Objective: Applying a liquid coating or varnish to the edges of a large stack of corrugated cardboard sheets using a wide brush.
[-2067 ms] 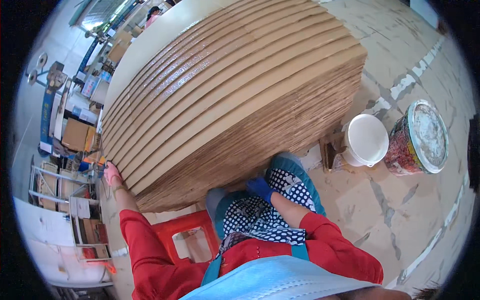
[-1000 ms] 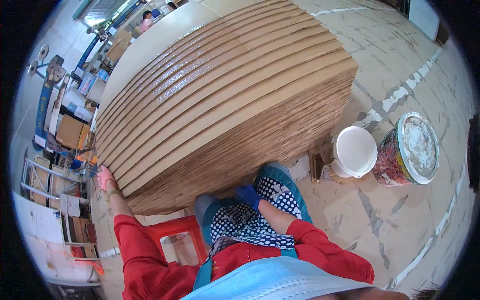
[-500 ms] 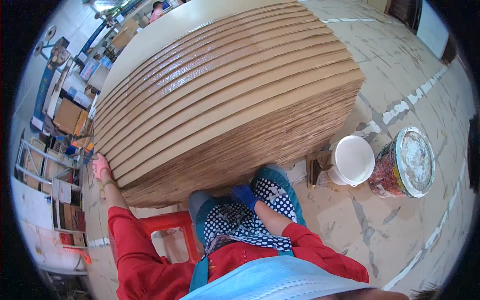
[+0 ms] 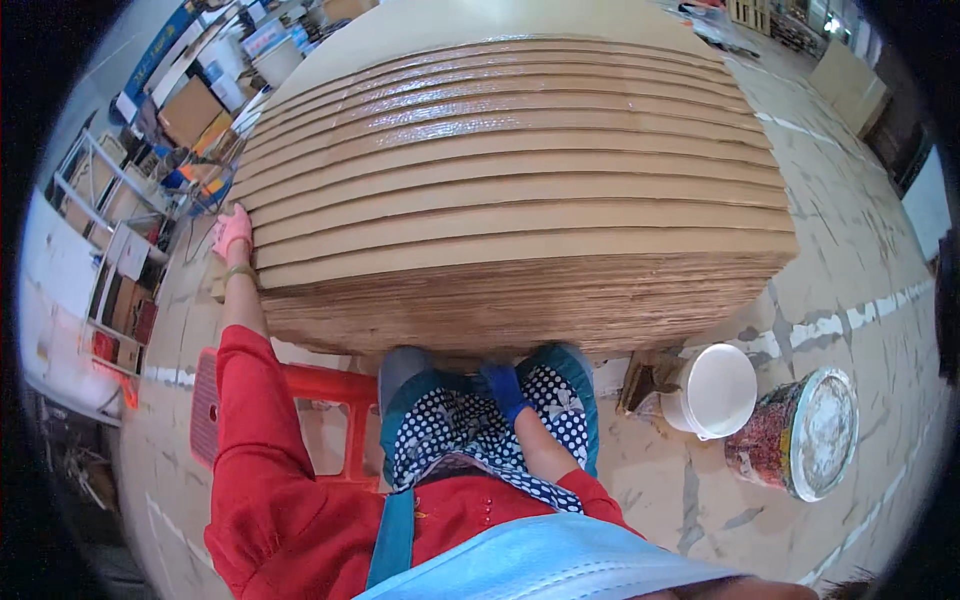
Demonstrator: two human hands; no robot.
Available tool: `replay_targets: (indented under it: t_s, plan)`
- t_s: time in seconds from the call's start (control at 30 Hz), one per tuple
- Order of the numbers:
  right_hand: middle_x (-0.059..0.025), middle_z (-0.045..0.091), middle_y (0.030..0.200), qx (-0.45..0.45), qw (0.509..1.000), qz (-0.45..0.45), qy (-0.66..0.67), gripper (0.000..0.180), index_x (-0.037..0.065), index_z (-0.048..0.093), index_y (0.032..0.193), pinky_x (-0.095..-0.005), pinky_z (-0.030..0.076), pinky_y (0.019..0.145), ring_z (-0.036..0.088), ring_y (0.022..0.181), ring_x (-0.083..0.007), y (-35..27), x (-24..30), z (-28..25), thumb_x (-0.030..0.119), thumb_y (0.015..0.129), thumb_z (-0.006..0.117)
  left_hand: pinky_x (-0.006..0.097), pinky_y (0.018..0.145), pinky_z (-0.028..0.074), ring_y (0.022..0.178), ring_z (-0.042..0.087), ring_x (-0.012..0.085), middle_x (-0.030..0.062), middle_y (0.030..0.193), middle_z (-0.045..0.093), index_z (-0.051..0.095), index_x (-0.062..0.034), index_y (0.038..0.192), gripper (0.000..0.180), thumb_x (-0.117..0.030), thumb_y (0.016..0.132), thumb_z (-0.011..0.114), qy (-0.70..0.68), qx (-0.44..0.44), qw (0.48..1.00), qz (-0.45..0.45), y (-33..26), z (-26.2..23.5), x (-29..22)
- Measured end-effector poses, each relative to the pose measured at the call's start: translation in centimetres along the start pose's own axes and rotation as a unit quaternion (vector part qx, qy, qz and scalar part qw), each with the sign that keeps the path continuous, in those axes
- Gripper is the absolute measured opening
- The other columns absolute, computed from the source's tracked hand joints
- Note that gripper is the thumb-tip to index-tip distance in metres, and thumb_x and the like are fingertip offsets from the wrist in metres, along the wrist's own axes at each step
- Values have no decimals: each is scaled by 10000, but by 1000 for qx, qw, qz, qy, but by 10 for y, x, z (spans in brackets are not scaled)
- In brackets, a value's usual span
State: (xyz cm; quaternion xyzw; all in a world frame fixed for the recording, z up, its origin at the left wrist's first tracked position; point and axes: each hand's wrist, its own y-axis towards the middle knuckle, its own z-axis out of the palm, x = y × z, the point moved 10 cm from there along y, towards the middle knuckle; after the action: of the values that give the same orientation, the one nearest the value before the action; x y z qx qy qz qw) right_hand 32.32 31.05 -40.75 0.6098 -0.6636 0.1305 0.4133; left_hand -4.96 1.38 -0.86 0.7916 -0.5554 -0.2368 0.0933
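Note:
A large stack of brown cardboard sheets (image 4: 560, 215) rises before my knees, its upper sheets fanned back in narrow steps. Shiny wet-looking patches lie on the farther steps. My left hand (image 4: 232, 230), in a pink glove, is at the stack's left edge, its fingers closed on the edges of the sheets. In a blue glove, my right hand (image 4: 503, 388) rests low between my knees, over the polka-dot apron (image 4: 440, 425) and close to the stack's front face. Its fingers are mostly hidden, and I see nothing held there.
At the right stands a white bucket (image 4: 722, 390) on a low brown support (image 4: 645, 380). Beside it is a stained paint pail (image 4: 795, 435) with a crusted top. A red plastic stool (image 4: 350, 415) is by my left leg. Shelves and boxes (image 4: 190, 112) line the far left.
My view has turned, so the stack looks more level and the buckets sit lower in the picture. My left hand stays at the left edge; my right hand remains between my knees.

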Motion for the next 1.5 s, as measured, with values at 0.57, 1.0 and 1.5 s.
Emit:
replay_targets:
  t_s: [0.57,1.0,1.5]
  plan:
    - [-144,563,781,-39,997,-9,65,127,80,547,812,-363,429,626,542,689,-274,-13,-43,38,144,733,471,365,922,278,1123,358,293,187,1189,389,364,9,1177,763,-599,723,298,-71,58,996,-23,51,42,15]
    - [-113,558,758,32,940,233,247,113,68,520,784,-356,409,629,532,721,-257,-8,-40,30,170,754,481,405,916,259,1108,365,317,202,1181,391,345,12,1176,861,-681,669,282,-95,80,992,1,109,92,56]
    - [-137,550,897,-52,970,134,195,154,83,556,852,-376,387,750,504,854,-288,-15,-50,42,152,761,453,389,927,231,1126,352,302,159,1215,375,338,-50,1206,834,-686,671,268,-108,62,991,-49,61,51,30]
